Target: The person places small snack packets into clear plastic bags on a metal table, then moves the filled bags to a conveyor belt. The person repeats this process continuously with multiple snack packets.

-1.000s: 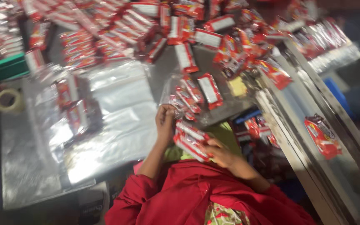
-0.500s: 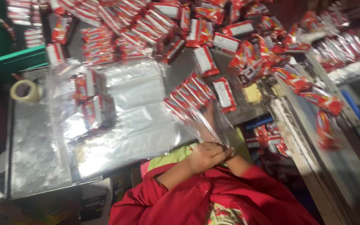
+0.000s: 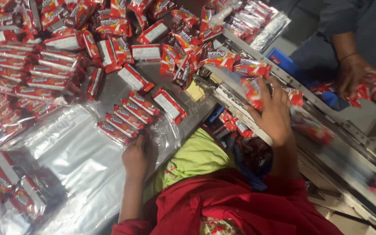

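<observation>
My left hand [image 3: 135, 157] grips the mouth of a clear plastic bag [image 3: 164, 130] lying on the metal table [image 3: 114, 89]. A row of several red snack packets [image 3: 127, 117] sits inside the bag, just beyond my fingers. My right hand [image 3: 276, 116] reaches out to the right over the metal conveyor rail [image 3: 240, 102], with its fingers closing on a red packet [image 3: 252, 92]. More red packets [image 3: 251, 67] lie along the rail. My red sleeves and a green cloth [image 3: 196, 154] fill the bottom.
A big heap of red packets [image 3: 44, 52] covers the table's far and left side. Filled clear bags [image 3: 18, 191] lie at lower left. Another person's hands [image 3: 362, 80] hold red packets at upper right, beside a blue crate [image 3: 283, 63].
My hands were together at the bag in front of me. Now the right hand has gone out to the conveyor and the left stays on the bag with its packets.
</observation>
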